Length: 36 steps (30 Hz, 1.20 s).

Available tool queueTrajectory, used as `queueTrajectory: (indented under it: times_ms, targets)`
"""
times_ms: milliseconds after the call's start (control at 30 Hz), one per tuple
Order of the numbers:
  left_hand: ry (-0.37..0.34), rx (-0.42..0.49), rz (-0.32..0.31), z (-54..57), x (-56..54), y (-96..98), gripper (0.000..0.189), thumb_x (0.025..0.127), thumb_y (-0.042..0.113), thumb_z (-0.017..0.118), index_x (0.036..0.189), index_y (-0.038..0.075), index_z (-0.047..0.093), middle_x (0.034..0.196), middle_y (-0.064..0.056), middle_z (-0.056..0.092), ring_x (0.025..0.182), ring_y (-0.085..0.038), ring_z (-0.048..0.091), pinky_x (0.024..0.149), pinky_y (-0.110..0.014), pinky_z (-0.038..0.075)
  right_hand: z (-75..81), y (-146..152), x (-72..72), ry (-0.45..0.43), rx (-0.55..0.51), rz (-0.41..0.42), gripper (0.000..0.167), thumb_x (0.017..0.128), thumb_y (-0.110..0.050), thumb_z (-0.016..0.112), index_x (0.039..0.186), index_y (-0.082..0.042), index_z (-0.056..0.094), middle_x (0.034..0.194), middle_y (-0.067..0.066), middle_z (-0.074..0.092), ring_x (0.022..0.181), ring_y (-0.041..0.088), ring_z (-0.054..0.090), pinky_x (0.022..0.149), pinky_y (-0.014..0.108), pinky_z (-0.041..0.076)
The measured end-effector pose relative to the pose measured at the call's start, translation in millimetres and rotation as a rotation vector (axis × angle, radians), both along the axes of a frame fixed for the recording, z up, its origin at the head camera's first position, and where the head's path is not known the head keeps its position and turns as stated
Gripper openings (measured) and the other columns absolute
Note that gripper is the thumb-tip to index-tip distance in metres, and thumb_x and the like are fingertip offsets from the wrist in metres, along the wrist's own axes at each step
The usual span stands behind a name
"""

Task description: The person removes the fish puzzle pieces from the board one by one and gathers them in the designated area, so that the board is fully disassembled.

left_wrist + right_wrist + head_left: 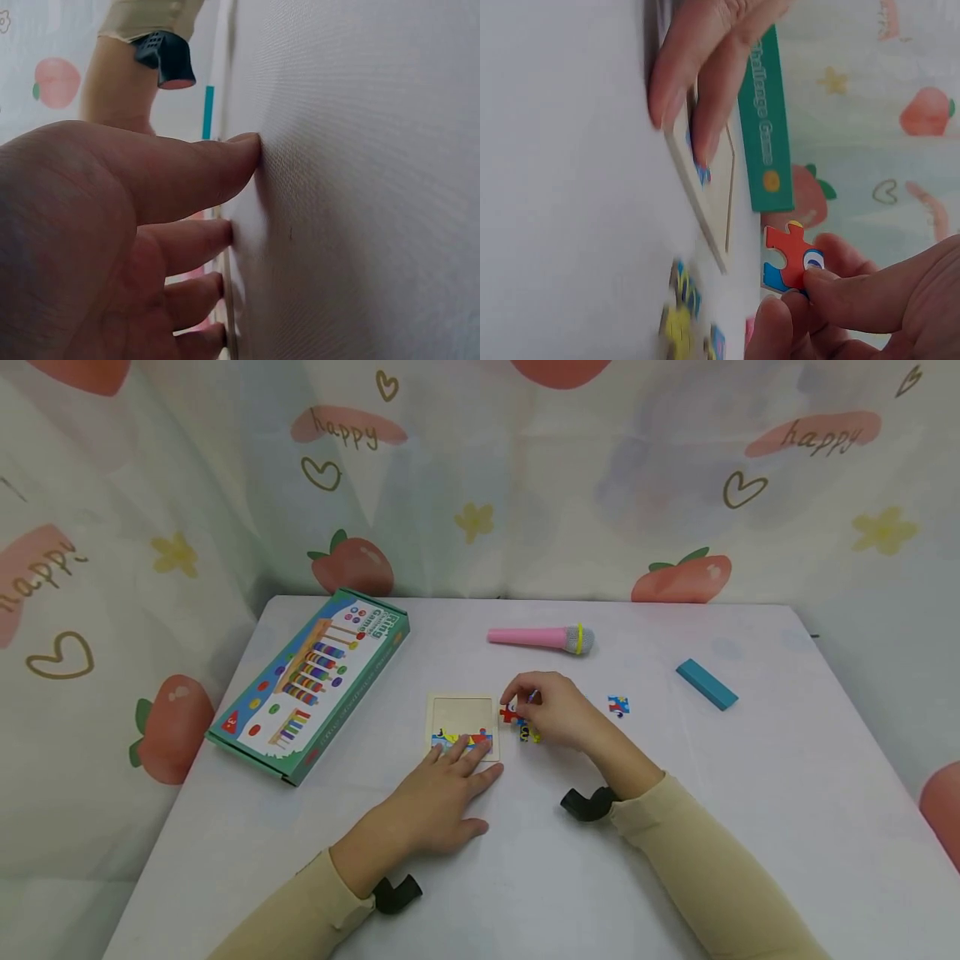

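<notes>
My right hand (561,710) pinches a red jigsaw piece (787,251) with blue and white parts between thumb and fingers. The piece is held above the table, just right of a small wooden puzzle tray (459,708). Across the tray's near edge my left hand (438,806) rests with its fingers spread. Its fingertips touch a row of fitted colourful pieces (442,740) along the bottom of the tray and partly cover them. Several loose puzzle pieces (679,322) lie beside the tray, partly hidden under the right hand in the head view.
Farther right lies another puzzle piece (618,705). A pink toy microphone (536,637) lies behind the hands, and a blue block (707,684) sits at the right. The green game box (307,685) stands left of the tray. A patterned curtain (525,485) hangs behind the table.
</notes>
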<state>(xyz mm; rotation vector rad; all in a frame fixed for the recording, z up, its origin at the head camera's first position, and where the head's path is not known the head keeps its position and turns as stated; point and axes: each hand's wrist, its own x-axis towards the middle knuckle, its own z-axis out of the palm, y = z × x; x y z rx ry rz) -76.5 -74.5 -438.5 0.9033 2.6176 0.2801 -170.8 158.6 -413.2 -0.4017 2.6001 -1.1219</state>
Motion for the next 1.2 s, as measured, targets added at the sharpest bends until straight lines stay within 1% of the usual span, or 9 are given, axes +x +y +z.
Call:
queueTrajectory:
  times_ms: [167,200,367,533,667,833,1000,1067,1200]
  targets:
    - [-0.005,-0.008,0.005,0.3,0.4,0.8,0.077,0.099,0.051,0.072,0.167,0.028,0.043,0.181,-0.002,0.023,0.169,-0.037,0.018,0.134,-0.064,0.02,1.8,32,2.3,-0.061,-0.005,-0.047,0.02,0.103,-0.001,0.064,0.111,-0.014,0.078,0.098,0.01,0.061,0.072,0.023,0.059,0.059,0.029,0.052]
    - [-0.004,-0.008,0.005,0.3,0.6,0.9,0.077,0.099,0.051,0.072,0.167,0.028,0.043,0.181,-0.002,0.024,0.169,-0.036,0.018,0.134,-0.064,0.02,1.7,39,2.8,-0.065,0.004,-0.052,0.02,0.103,-0.001,0.064,0.111,-0.013,0.078,0.098,0.01,0.061,0.072,0.023,0.059,0.059,0.029,0.052]
    - [0.002,-0.003,0.011,-0.6,1.2,1.1,0.077,0.099,0.05,0.072,0.166,0.029,0.043,0.181,-0.001,0.024,0.169,-0.036,0.019,0.135,-0.063,0.02,0.4,74,6.1,-0.086,0.062,-0.075,0.017,0.104,-0.005,0.065,0.111,-0.013,0.078,0.099,0.011,0.061,0.08,0.025,0.061,0.064,0.031,0.056]
    - [0.011,-0.004,0.015,-1.6,1.3,1.5,0.077,0.098,0.05,0.073,0.166,0.029,0.044,0.181,-0.001,0.025,0.169,-0.035,0.02,0.135,-0.063,0.021,-0.4,105,10.2,-0.172,0.073,-0.108,0.018,0.105,-0.009,0.066,0.119,-0.011,0.077,0.103,0.013,0.063,0.077,0.025,0.065,0.069,0.033,0.061]
    - [0.023,-0.01,0.009,-2.0,1.5,1.4,0.077,0.098,0.05,0.072,0.166,0.029,0.044,0.181,-0.001,0.026,0.169,-0.036,0.021,0.134,-0.063,0.022,0.7,125,13.3,-0.201,0.07,-0.114,0.021,0.104,-0.01,0.067,0.122,-0.008,0.078,0.105,0.015,0.066,0.078,0.025,0.066,0.07,0.033,0.063]
    - [0.027,-0.017,0.005,-1.9,1.8,1.2,0.076,0.099,0.05,0.072,0.166,0.029,0.044,0.181,-0.001,0.025,0.169,-0.036,0.021,0.134,-0.063,0.021,1.0,140,15.3,-0.214,0.092,-0.113,0.022,0.103,-0.009,0.069,0.123,-0.006,0.078,0.104,0.014,0.069,0.078,0.024,0.067,0.07,0.032,0.062]
    - [0.02,-0.029,0.008,-1.0,3.1,1.6,0.078,0.099,0.051,0.071,0.167,0.03,0.041,0.182,0.0,0.023,0.169,-0.036,0.018,0.135,-0.064,0.02,-0.7,147,15.4,-0.264,0.111,-0.107,0.023,0.103,-0.009,0.07,0.124,-0.006,0.078,0.094,0.011,0.07,0.076,0.023,0.065,0.068,0.031,0.059]
    - [0.014,-0.031,0.008,-0.6,3.6,1.6,0.079,0.099,0.052,0.071,0.168,0.031,0.04,0.182,0.0,0.021,0.17,-0.035,0.017,0.135,-0.064,0.019,-2.2,149,14.9,-0.287,0.105,-0.105,0.022,0.103,-0.008,0.07,0.123,-0.005,0.078,0.09,0.01,0.069,0.077,0.022,0.065,0.068,0.03,0.06]
    - [0.014,-0.028,0.004,-1.1,4.1,1.1,0.079,0.099,0.052,0.07,0.169,0.031,0.038,0.182,0.0,0.02,0.17,-0.035,0.016,0.134,-0.064,0.02,-5.3,153,14.1,-0.315,0.09,-0.106,0.021,0.102,-0.006,0.069,0.121,-0.004,0.078,0.091,0.009,0.068,0.077,0.022,0.064,0.068,0.029,0.06]
